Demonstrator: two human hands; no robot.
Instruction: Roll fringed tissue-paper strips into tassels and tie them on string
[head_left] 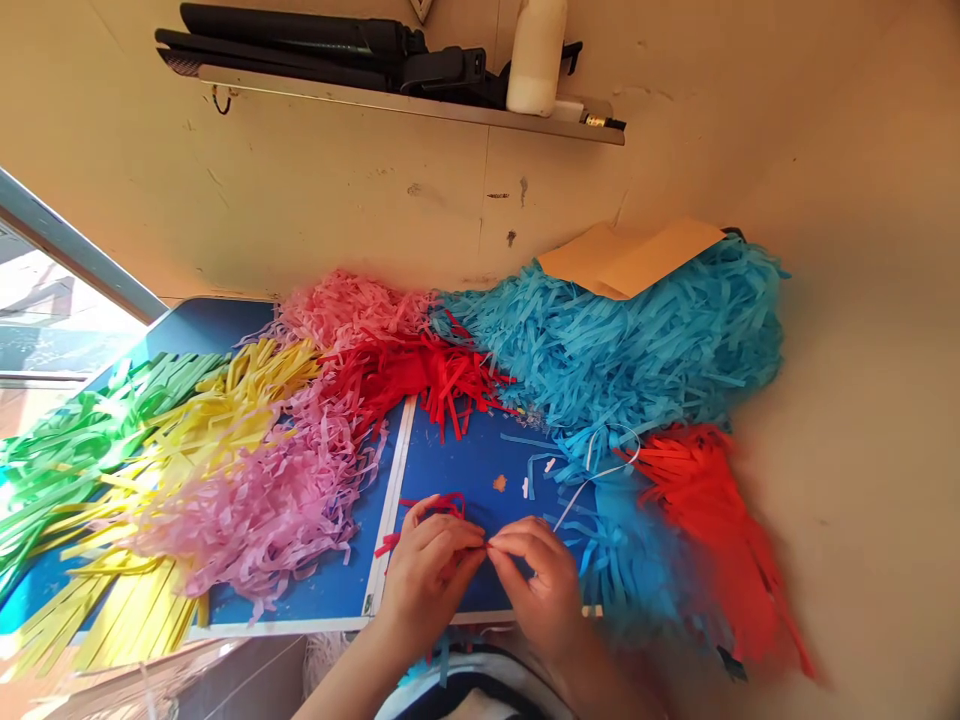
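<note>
My left hand is closed around a small bunch of red paper strips, whose loose ends stick out behind the fingers. Beside it, my right hand is pinched, thumb against forefinger. The fingertips of both hands nearly meet over the blue table, and a tiny bit of red shows between them; the fingers hide most of it. Just beyond the hands lie an orange-brown scrap and small white pieces. A thin white cord loops near the blue paper fringe to the right.
Pink fringe, red fringe, lilac fringe, yellow fringe and green fringe cover the table's left and back. More red fringe hangs at right. An orange sheet rests on the blue heap. A wall shelf is above.
</note>
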